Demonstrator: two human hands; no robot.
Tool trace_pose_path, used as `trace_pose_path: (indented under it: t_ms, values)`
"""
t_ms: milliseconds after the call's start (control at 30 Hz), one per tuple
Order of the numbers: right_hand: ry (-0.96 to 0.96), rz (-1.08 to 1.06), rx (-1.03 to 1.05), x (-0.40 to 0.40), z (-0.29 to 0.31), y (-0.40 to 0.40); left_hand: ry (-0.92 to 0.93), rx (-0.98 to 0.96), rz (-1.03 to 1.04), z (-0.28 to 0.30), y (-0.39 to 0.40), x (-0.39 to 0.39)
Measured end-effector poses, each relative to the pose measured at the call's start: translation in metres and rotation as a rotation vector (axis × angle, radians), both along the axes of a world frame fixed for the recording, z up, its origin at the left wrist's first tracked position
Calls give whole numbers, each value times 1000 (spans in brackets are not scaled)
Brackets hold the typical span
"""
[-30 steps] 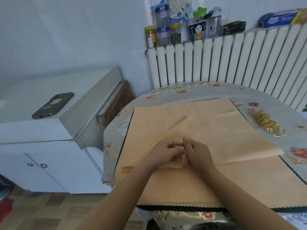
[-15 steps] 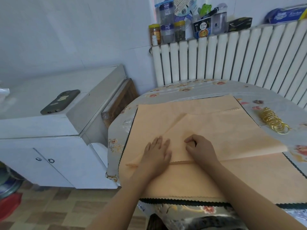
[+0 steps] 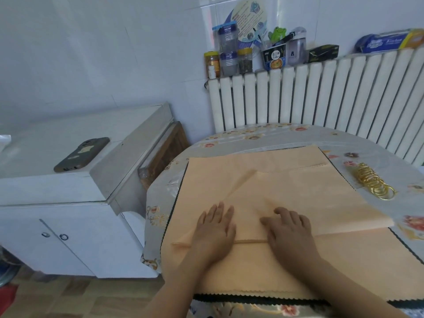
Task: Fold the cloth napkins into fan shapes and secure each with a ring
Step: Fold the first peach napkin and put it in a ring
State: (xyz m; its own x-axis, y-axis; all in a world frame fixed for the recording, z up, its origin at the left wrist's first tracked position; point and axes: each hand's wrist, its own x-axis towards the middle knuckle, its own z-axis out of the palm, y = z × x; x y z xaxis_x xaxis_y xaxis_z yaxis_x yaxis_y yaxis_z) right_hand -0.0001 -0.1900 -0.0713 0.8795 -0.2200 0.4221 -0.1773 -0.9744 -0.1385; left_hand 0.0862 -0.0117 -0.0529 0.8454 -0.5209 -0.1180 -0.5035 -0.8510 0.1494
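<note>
Both hands have been spread flat: the left hand (image 3: 214, 228) and right hand (image 3: 290, 228) now press the first pleat of the top napkin (image 3: 298, 198), fingers extended, gripping nothing. Beyond the right fingertips, the gold rings (image 3: 374, 183) lie untouched.

The room around me is bright with soft, even daylight that looks cool and bluish on the white wall (image 3: 91, 53). A pale streak of glare runs down the glossy tiles (image 3: 210, 21) above the radiator (image 3: 321, 95). My hands throw only faint shadows on the cloth (image 3: 298, 191). The wide lens bends the radiator's ribs outward near the right edge, and the corners go slightly soft
</note>
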Motion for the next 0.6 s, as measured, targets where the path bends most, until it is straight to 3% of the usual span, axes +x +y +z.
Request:
trace_pose_path:
  t_ms: [300,600]
  values:
    - [85,-27,59,-16,4,-9,112,4,-131,12,-47,14]
    - [19,-14,97,-17,2,-12,-35,-38,-82,5,-123,60]
